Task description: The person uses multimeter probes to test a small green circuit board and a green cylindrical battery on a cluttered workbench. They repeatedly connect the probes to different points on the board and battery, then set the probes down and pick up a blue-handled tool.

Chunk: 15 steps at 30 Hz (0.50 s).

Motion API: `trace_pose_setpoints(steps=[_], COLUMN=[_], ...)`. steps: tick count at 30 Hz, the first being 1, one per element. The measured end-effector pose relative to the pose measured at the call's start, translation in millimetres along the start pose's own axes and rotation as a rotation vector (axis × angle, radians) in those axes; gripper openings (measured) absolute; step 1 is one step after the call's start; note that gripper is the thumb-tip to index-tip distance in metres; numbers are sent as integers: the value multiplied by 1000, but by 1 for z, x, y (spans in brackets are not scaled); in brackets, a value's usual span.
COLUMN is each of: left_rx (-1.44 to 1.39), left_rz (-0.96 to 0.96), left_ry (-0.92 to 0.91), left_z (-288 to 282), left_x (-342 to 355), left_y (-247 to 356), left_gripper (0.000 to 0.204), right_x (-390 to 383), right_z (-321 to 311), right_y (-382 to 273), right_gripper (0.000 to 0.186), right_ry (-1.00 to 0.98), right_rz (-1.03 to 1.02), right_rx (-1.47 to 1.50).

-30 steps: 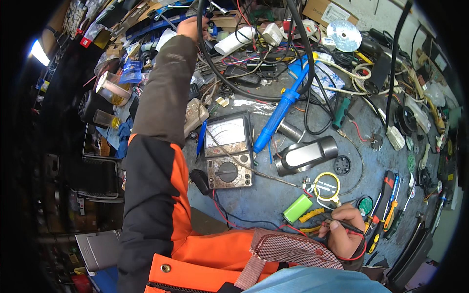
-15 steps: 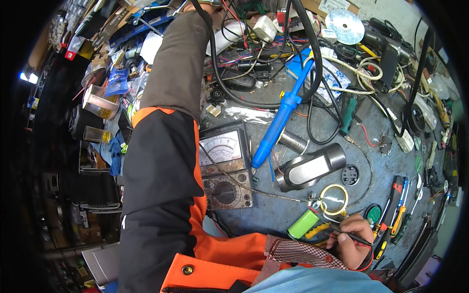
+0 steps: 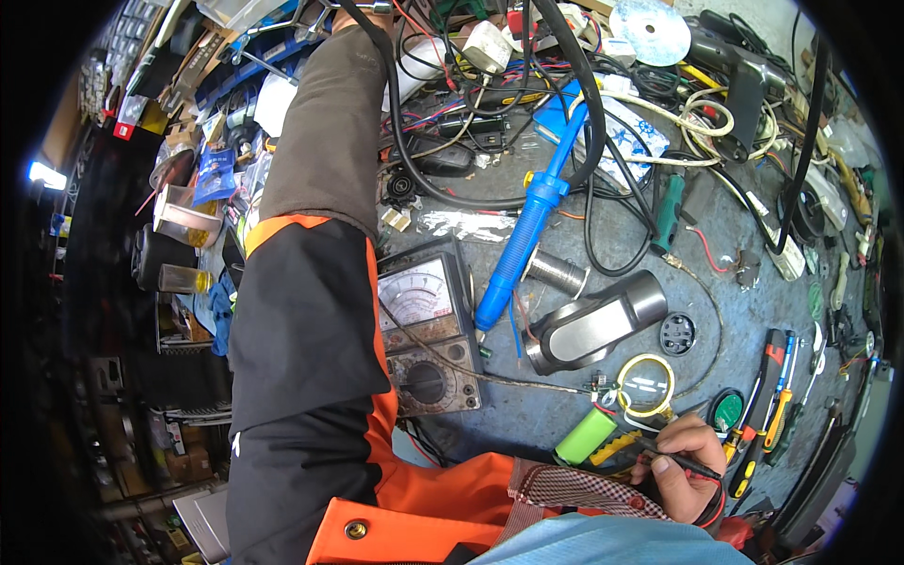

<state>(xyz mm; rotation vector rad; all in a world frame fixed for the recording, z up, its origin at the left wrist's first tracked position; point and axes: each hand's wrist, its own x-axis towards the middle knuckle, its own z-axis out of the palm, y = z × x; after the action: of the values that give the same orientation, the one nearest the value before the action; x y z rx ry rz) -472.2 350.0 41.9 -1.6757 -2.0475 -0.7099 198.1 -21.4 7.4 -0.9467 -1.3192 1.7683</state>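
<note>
My left arm stretches up across the bench, and only a sliver of my left hand [image 3: 363,17] shows at the far edge; its fingers are hidden. At the near right, my right hand [image 3: 686,471] is closed around a black test probe [image 3: 697,465], with red and black leads looping beside the wrist. Next to that hand lie a green cylindrical battery [image 3: 585,435], yellow-handled pliers [image 3: 614,446] and a roll of yellowish tape [image 3: 646,384]. An analogue multimeter [image 3: 428,330] lies beside my left sleeve, partly covered by it.
A blue soldering iron [image 3: 523,250] lies mid-bench by a solder spool [image 3: 557,273] and a grey metallic casing [image 3: 598,323]. Thick black cable [image 3: 593,122] arches over the bench. Screwdrivers [image 3: 774,419] lie at the right; tangled wires and parts crowd the far side.
The view has shifted slightly. My left arm stays stretched toward the far edge, and my right hand keeps hold of the test probe with little movement.
</note>
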Motion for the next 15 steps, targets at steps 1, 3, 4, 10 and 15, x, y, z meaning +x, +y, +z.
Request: trace_pose_setpoints(steps=[1,3,4,10,15], left_rx=[0,-2,-2,-2,2], left_rz=[0,2,4,2,-6], left_ry=[-2,-6,-5,9,65], left_z=[-1,0,-1,-2,-6], left_x=[0,2,3,8,14], left_y=[-1,1,1,-1,1], left_gripper=[35,35,35,33,32], right_x=[0,1,1,1,2], right_z=[0,-1,0,0,-1], right_y=[1,1,0,1,3], right_gripper=[14,14,14,13,13], right_ry=[-2,-7,-8,-10,-20], right_rz=[-1,-5,-5,-16,-36], right_rx=[-3,-11,-11,-9,-12])
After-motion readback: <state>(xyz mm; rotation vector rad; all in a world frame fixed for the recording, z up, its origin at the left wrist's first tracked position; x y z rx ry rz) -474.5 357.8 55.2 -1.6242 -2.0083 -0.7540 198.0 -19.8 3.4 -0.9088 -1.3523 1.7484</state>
